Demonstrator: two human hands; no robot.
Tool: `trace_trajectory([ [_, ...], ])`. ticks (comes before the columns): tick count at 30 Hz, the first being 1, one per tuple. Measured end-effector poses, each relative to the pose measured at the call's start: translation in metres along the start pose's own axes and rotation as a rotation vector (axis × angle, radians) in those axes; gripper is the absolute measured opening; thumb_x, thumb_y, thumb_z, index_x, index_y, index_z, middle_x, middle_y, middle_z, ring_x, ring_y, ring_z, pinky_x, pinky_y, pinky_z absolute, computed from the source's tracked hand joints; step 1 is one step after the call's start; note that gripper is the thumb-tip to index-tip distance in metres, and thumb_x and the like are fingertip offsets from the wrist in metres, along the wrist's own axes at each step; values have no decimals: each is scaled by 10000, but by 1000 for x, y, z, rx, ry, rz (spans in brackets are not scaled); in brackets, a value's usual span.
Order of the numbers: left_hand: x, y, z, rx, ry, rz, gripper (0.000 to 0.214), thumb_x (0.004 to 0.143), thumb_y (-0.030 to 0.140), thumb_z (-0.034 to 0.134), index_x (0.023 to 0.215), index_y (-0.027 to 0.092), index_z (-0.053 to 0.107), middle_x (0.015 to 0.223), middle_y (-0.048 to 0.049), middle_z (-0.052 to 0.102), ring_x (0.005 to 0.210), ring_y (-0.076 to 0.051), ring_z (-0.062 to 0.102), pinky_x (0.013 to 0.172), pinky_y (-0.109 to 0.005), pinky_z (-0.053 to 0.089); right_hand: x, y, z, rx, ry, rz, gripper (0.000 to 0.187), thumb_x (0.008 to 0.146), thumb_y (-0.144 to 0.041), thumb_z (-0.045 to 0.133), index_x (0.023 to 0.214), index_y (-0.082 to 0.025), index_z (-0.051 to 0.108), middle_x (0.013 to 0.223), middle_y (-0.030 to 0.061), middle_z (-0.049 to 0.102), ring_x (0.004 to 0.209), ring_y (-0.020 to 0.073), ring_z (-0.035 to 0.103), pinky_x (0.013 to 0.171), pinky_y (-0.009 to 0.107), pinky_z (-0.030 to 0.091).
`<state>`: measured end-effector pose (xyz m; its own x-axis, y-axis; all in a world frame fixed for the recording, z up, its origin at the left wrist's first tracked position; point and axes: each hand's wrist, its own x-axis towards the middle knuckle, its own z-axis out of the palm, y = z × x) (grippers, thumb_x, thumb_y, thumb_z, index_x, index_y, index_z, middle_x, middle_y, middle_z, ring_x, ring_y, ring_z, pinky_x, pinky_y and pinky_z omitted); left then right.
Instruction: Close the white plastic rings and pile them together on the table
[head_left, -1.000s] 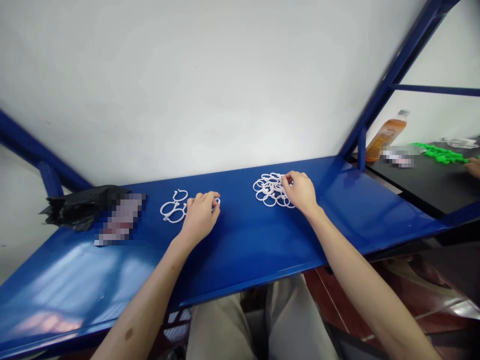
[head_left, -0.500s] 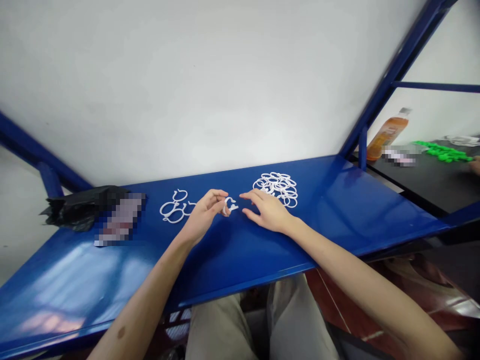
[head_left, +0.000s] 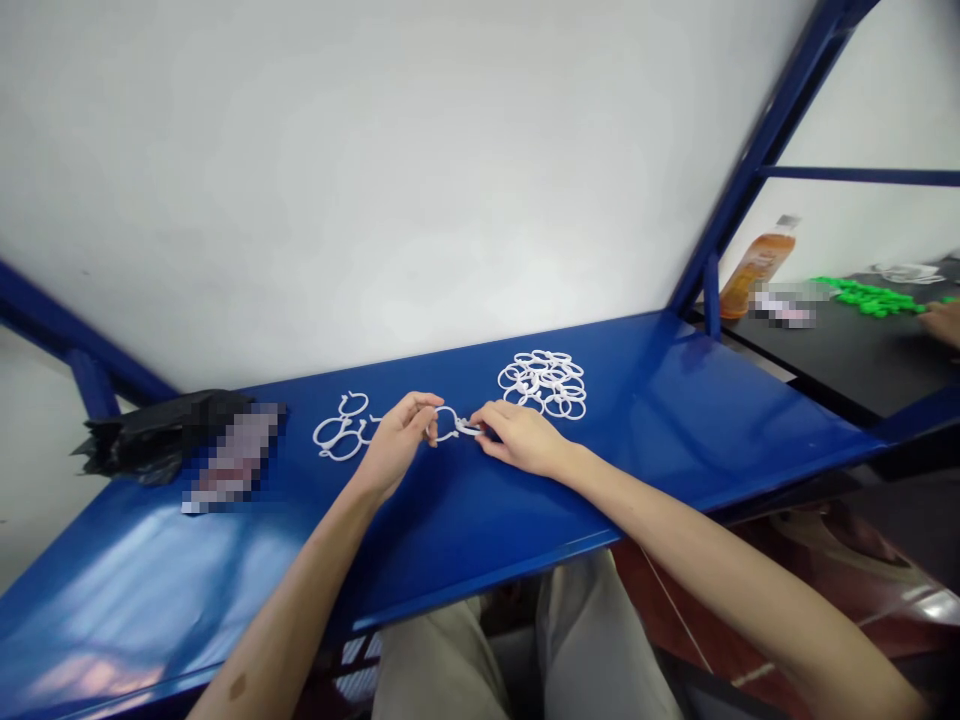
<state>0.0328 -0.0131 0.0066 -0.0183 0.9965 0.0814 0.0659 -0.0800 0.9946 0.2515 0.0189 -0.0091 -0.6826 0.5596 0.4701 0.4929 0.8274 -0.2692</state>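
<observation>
My left hand [head_left: 403,432] pinches a white plastic ring [head_left: 447,409] that looks like a curtain ring, held above the blue table [head_left: 480,510]. The fingers of my right hand [head_left: 519,436] are closed on a small white piece [head_left: 469,430] at that ring's right side. Whether this piece is part of the same ring or a second one, I cannot tell. Left of my left hand lie several loose white rings [head_left: 342,457], some with a gap in them. Beyond my right hand sits a heap of white rings [head_left: 551,380].
A black plastic bag [head_left: 142,440] and a blurred-out packet [head_left: 236,460] lie at the table's left. Right of the blue frame post [head_left: 712,300], a dark table [head_left: 847,350] holds an orange drink bottle [head_left: 757,270] and green pieces [head_left: 874,297]. Another person's hand [head_left: 942,322] is there.
My right hand has moved left and closed on the white piece beside the ring; before, its fingers were apart and empty. The ring in my left hand now shows more fully. The view has shifted slightly.
</observation>
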Motion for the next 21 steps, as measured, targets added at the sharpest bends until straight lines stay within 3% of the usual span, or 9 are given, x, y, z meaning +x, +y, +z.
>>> trace_trajectory([
  [5, 9, -12, -12, 278, 127, -7, 215, 880, 354, 522, 1008, 199, 599, 766, 7, 587, 610, -140, 552, 611, -292, 457, 0, 1, -4, 30, 20, 30, 173, 944, -188, 559, 1106, -174, 616, 975, 78, 677, 877, 193, 650, 771, 309, 519],
  [10, 7, -17, -12, 887, 213, 395, 215, 906, 243, 474, 1034, 194, 641, 1047, -128, 678, 1008, -287, 588, 918, -474, 454, 1, 4, -4, 89, 42, 88, 177, 931, -186, 576, 1100, -185, 624, 976, 70, 682, 874, 190, 655, 780, 316, 530],
  [12, 3, -15, -8, 1003, 155, 481, 242, 927, 270, 495, 1102, 192, 644, 1128, -135, 674, 1097, -308, 552, 973, -498, 417, 1, 5, -3, 125, 60, 107, 174, 927, -187, 581, 1095, -185, 624, 979, 65, 688, 865, 184, 658, 776, 311, 529],
  [17, -4, -13, 3, 1030, -121, 524, 355, 921, 349, 605, 1257, 235, 591, 1149, -79, 701, 1078, -266, 574, 929, -437, 424, 2, 8, -4, 253, 143, 152, 125, 924, -197, 582, 1041, -180, 620, 927, 46, 704, 803, 158, 660, 766, 292, 522],
  [21, -5, -15, 6, 997, -105, 573, 231, 958, 291, 555, 1168, 228, 629, 1053, -66, 723, 987, -233, 605, 864, -387, 436, 2, 10, -3, 340, 139, 189, 199, 925, -197, 571, 1121, -171, 594, 858, 23, 697, 737, 144, 659, 700, 266, 516],
])
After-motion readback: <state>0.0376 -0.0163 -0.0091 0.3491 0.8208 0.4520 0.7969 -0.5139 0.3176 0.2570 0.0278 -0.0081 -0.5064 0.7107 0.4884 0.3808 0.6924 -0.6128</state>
